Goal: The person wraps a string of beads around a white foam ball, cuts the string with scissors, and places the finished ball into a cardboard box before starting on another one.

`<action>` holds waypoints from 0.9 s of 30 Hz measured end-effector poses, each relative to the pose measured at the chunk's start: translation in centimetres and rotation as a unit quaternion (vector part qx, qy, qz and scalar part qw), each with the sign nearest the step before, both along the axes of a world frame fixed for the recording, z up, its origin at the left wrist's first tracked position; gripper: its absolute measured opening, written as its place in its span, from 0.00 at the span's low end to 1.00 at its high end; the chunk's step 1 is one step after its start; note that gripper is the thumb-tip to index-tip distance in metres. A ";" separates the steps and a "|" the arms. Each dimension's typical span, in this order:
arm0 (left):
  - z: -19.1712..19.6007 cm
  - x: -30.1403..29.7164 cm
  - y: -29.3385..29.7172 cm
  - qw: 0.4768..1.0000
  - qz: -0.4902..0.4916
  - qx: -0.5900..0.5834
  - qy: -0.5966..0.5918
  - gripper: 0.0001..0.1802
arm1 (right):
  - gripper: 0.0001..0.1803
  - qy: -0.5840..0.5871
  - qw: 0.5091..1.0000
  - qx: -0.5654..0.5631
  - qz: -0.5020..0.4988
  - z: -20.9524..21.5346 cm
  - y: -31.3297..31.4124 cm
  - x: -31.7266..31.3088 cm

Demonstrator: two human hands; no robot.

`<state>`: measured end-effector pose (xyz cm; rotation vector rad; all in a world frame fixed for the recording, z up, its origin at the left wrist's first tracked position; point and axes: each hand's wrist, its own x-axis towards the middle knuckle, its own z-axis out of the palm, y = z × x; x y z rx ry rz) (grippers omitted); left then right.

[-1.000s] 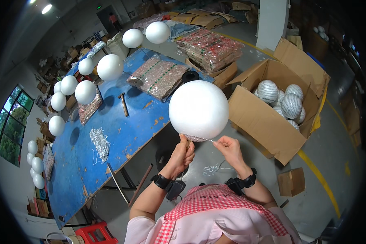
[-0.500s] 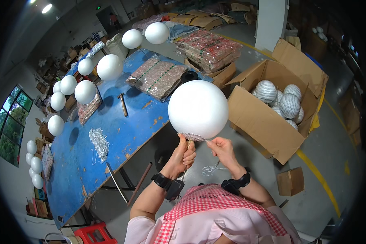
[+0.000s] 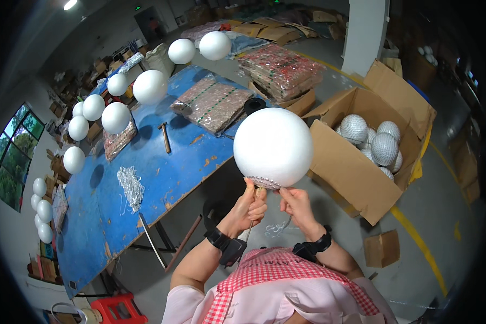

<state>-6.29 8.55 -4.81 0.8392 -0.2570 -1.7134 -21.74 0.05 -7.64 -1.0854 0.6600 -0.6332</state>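
Outside the table's [image 3: 102, 221] left edge stand small white balls [image 3: 44, 210]. A bundle of silver beads [image 3: 130, 189] lies in from the middle of the near edge, with a hammer [image 3: 166, 139] farther in. A wrapped package [image 3: 211, 103] sits toward the far right corner.

Off the near edge, right of its right end, the big white ball [image 3: 273, 147] is held up in the air. The left hand [image 3: 245, 210] is closed under it, fingers curled round what looks like a stick [image 3: 249, 231], thumb against the underside. The right hand [image 3: 297, 206] pinches tight at the ball's bottom, apparently on the bead string [image 3: 264, 182] that rings it.

The step in hand seems to be winding beads round the base; the next move calls for turning the ball while the string is laid snugly beside the last row.

Farther right, a cardboard box [image 3: 356, 167] holds silver balls [image 3: 385, 149].
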 end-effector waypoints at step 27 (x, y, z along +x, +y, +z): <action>1.0 -1.1 0.3 0.814 0.025 -0.210 -0.541 0.22 | 0.11 -0.254 0.964 0.040 -0.064 -4.6 -1.2 -1.6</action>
